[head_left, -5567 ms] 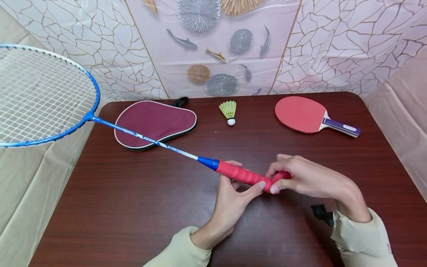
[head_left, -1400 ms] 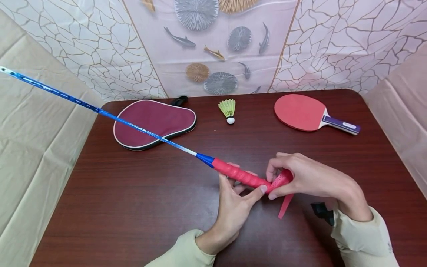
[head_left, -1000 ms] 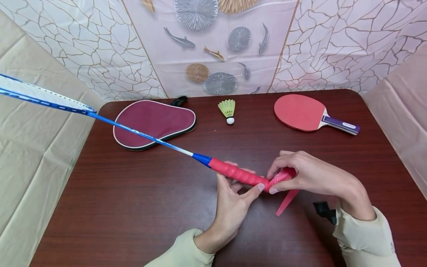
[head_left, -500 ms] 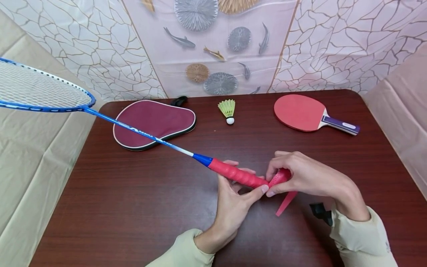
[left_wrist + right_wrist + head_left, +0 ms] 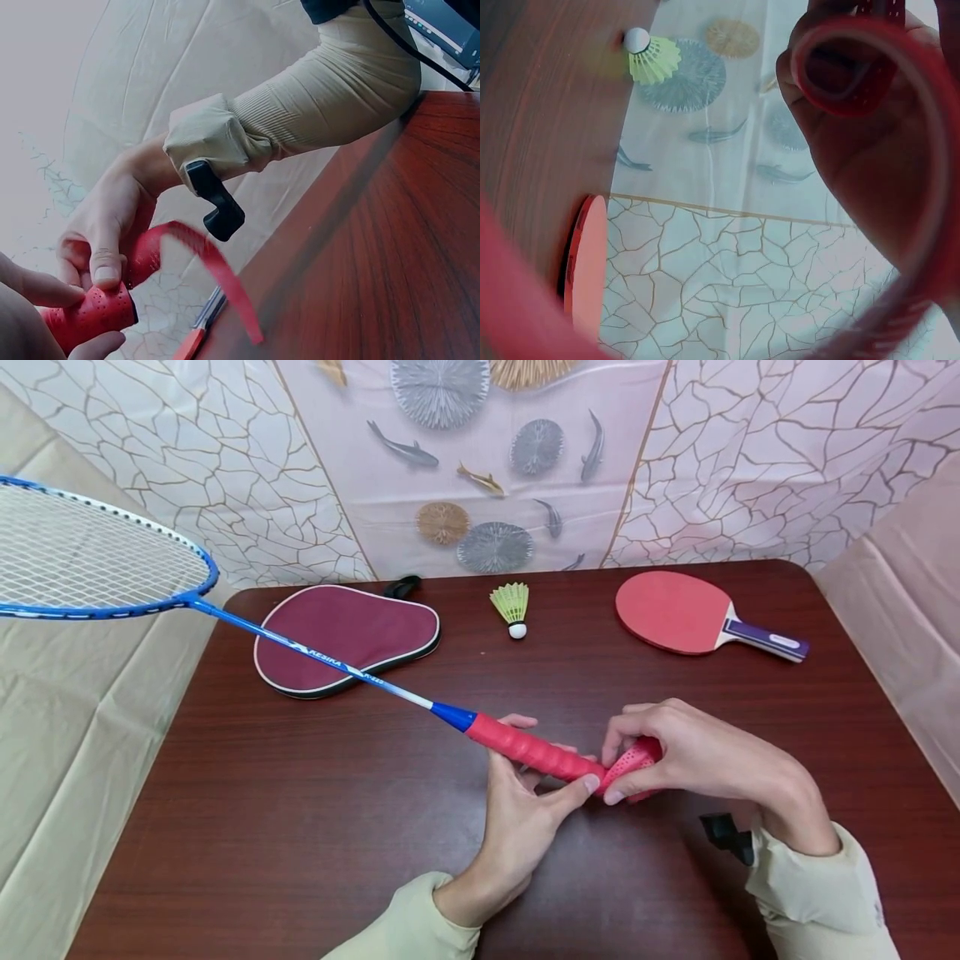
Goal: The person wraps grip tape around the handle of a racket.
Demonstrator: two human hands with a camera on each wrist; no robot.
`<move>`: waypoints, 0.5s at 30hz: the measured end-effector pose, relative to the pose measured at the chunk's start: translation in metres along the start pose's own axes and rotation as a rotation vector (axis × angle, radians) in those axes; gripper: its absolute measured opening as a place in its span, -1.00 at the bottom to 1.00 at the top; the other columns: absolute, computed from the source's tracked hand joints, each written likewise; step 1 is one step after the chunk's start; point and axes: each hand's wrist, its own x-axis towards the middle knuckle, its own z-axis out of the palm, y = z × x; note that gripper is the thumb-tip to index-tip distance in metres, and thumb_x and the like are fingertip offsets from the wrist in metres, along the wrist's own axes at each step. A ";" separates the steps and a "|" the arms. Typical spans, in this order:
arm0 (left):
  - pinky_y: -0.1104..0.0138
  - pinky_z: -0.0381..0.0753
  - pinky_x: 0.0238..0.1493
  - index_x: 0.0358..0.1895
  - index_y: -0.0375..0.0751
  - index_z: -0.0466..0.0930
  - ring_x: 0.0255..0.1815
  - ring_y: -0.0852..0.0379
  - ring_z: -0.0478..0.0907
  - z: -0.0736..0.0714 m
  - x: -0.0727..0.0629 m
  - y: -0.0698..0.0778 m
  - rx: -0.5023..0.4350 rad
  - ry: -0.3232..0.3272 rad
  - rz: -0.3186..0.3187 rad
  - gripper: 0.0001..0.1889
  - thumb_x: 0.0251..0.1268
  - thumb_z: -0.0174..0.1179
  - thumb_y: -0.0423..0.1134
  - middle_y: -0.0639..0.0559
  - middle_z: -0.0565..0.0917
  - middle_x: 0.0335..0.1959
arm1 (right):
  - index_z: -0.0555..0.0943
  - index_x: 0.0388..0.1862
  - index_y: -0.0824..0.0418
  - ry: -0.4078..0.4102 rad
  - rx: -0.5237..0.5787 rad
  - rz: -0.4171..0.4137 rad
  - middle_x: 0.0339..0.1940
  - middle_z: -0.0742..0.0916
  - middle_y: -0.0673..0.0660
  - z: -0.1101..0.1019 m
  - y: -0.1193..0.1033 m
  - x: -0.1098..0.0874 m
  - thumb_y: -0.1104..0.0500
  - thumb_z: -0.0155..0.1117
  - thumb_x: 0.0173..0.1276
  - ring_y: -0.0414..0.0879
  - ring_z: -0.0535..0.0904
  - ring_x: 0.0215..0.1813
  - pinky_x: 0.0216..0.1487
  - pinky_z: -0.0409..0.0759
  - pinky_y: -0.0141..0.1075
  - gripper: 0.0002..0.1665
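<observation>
Your left hand (image 5: 517, 822) pinches red handle (image 5: 532, 752) of racket (image 5: 397, 692) near its end, above table (image 5: 337, 814); fingers behind handle partly hidden. Strung head (image 5: 105, 556) cut off at left edge; shaft (image 5: 262, 632) passes across maroon case (image 5: 367, 625), masking strip of it. Your right hand (image 5: 705, 756) pinches red tape (image 5: 632, 767) beside handle end. Much of tape hidden by your fingers in head view; left-wrist view shows free end (image 5: 240, 307) hanging. Right-wrist view: blurred tape in foreground, your fingers dark, hard to make out.
</observation>
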 end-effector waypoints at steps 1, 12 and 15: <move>0.15 0.68 -0.14 0.24 -0.02 0.17 -0.12 -0.21 0.68 0.000 0.000 0.000 -0.016 0.001 -0.002 -0.22 0.01 0.40 -0.59 -0.18 0.64 -0.11 | 0.61 -0.36 -0.29 0.002 0.002 -0.006 -0.40 0.61 -0.27 -0.001 0.000 -0.001 -0.20 0.54 0.04 -0.32 0.52 -0.42 -0.42 0.51 -0.43 -0.73; 0.11 0.69 -0.15 0.25 -0.06 0.17 -0.06 -0.27 0.66 0.001 -0.002 0.003 -0.085 -0.037 -0.006 -0.21 0.01 0.35 -0.66 -0.26 0.62 -0.08 | 0.67 -0.24 -0.33 -0.033 0.041 0.019 -0.35 0.61 -0.24 -0.008 0.003 -0.008 -0.10 0.52 0.12 -0.30 0.54 -0.37 -0.39 0.56 -0.39 -0.77; 0.14 0.68 -0.13 0.24 -0.07 0.17 -0.07 -0.27 0.66 0.001 -0.002 0.003 -0.082 -0.041 -0.011 -0.22 0.01 0.34 -0.66 -0.28 0.63 -0.08 | 0.68 -0.19 -0.32 -0.047 0.048 0.000 -0.33 0.63 -0.25 -0.007 0.003 -0.007 -0.11 0.51 0.13 -0.29 0.54 -0.32 -0.37 0.56 -0.40 -0.75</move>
